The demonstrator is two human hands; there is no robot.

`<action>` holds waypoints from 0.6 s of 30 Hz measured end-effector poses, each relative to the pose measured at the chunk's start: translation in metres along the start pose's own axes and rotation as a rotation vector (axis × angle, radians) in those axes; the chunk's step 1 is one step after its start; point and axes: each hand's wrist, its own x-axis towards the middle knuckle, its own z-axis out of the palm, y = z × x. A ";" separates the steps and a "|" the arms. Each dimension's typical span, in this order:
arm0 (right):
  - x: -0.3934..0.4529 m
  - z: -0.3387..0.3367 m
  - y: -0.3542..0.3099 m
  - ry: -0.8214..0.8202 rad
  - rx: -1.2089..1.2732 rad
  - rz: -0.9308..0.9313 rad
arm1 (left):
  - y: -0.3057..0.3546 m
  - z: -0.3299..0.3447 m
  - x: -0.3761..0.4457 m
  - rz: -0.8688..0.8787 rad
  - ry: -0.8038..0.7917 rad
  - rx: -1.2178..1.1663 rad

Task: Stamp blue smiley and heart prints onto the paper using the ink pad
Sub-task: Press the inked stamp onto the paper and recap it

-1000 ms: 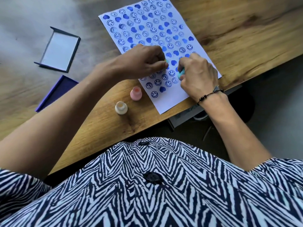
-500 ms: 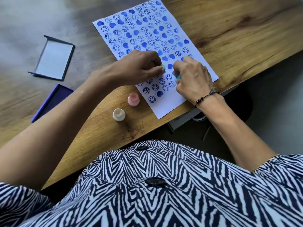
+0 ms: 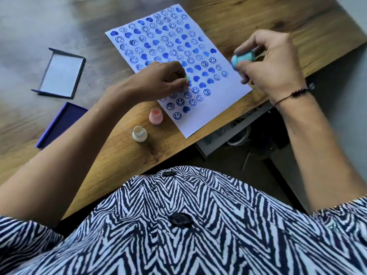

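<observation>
A white paper sheet [image 3: 228, 96] lies slanted on the wooden table [image 3: 258, 20], covered with several blue smiley and heart prints. My left hand [image 3: 156, 80] rests on the sheet's middle, pinching a small green stamp [image 3: 187, 78] against it; most of that stamp is hidden by my fingers. My right hand [image 3: 272, 62] is raised above the sheet's right edge, holding a light blue stamp [image 3: 242, 58] tilted sideways. The open blue ink pad [image 3: 59, 125] sits at the left, partly behind my left forearm.
The ink pad's lid [image 3: 60, 75] lies upside down further left. A pink stamp [image 3: 156, 116] and a cream stamp [image 3: 139, 133] stand upright near the paper's lower corner. The table's front edge runs diagonally; a drawer [image 3: 228, 133] shows below it.
My right hand has lifted the light blue stamp off the paper and moved it up and to the right. My left hand stays pressed on the sheet.
</observation>
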 end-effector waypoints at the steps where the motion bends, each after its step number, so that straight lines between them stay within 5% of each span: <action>1: -0.002 0.000 -0.002 -0.008 0.016 0.018 | 0.000 0.000 0.000 -0.006 -0.003 -0.004; 18: 0.004 0.034 -0.016 -0.166 0.144 0.033 | -0.002 -0.005 -0.020 -0.137 0.028 -0.553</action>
